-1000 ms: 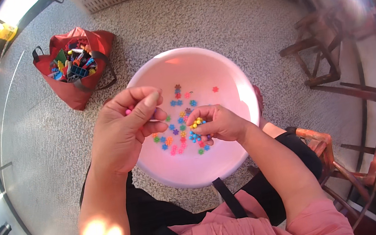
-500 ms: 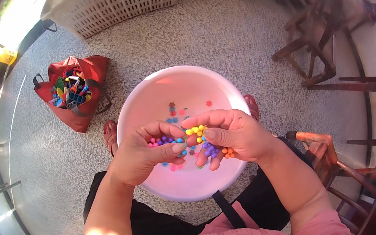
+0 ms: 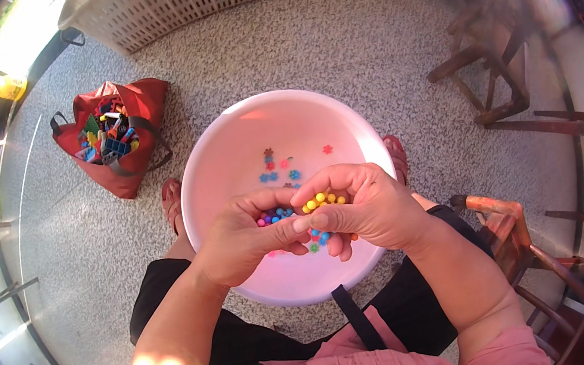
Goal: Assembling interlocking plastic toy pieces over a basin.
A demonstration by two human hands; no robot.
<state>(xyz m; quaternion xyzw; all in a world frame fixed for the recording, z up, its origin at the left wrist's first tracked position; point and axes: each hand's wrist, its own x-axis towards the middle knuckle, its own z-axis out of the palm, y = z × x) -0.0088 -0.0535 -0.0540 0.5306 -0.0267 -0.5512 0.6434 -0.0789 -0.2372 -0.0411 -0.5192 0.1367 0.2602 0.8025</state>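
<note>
Over a pale pink basin point(image 3: 221, 136), my two hands meet with their thumb tips together. My left hand point(image 3: 237, 247) is closed on pink, purple and blue knobbly bead pieces point(image 3: 274, 217). In my right hand point(image 3: 383, 210), yellow bead pieces point(image 3: 321, 202) show above the thumb, with blue bead pieces point(image 3: 321, 236) and a bit of orange below it. The fingers hide where the pieces meet, so I cannot tell whether they are joined. On the basin's floor lie several small flower-shaped pieces point(image 3: 270, 177) in blue, red, pink and green.
A red bag point(image 3: 148, 102) full of mixed toy pieces point(image 3: 112, 138) sits on the speckled floor at the left. Behind it stands a white slatted basket point(image 3: 190, 5). Wooden stools or chairs point(image 3: 501, 219) are along the right. My feet flank the basin.
My hands have drawn together, and the thumb tips now meet. The purple pieces that hung below my right thumb are no longer visible; blue ones show there. The view has shifted slightly.
</note>
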